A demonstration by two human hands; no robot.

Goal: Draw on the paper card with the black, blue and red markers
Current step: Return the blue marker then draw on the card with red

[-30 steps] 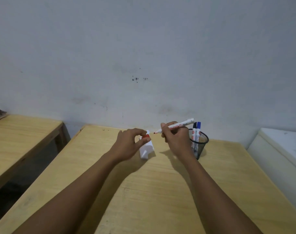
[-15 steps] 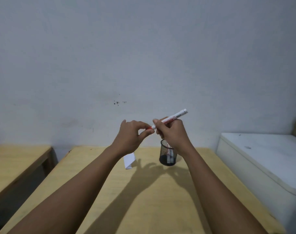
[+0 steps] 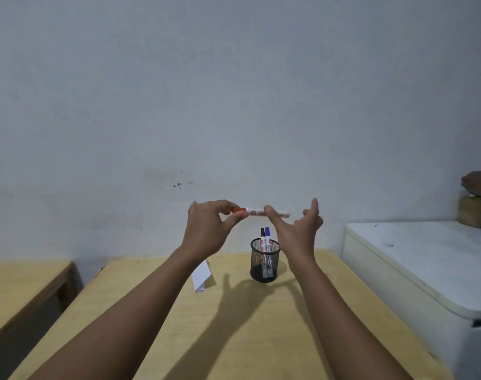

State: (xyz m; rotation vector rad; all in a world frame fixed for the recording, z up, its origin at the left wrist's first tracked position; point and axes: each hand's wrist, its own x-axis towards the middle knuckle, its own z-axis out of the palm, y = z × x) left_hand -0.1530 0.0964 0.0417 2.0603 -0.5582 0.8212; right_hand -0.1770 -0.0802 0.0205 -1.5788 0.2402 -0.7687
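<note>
The red marker [image 3: 257, 212] is held level in the air in front of the wall, its red cap to the left. My left hand [image 3: 209, 231] pinches the capped end. My right hand [image 3: 298, 229] is spread wide, with only the thumb against the white barrel. Below them a black mesh cup [image 3: 265, 267] stands on the wooden table [image 3: 233, 338] and holds the black marker [image 3: 262, 233] and the blue marker [image 3: 267, 232] upright. The white folded paper card [image 3: 202, 275] lies left of the cup, partly behind my left forearm.
A white chest [image 3: 425, 264] stands against the table's right side, with a tan object [image 3: 475, 212] on its far end. Another person's hand [image 3: 479, 183] hovers above that object. A second wooden table [image 3: 22, 283] stands to the left across a gap.
The cap went onto the red marker's tip. My right hand opened off the barrel, and the marker swung level. The view tilted up and the hands rose above the cup.
</note>
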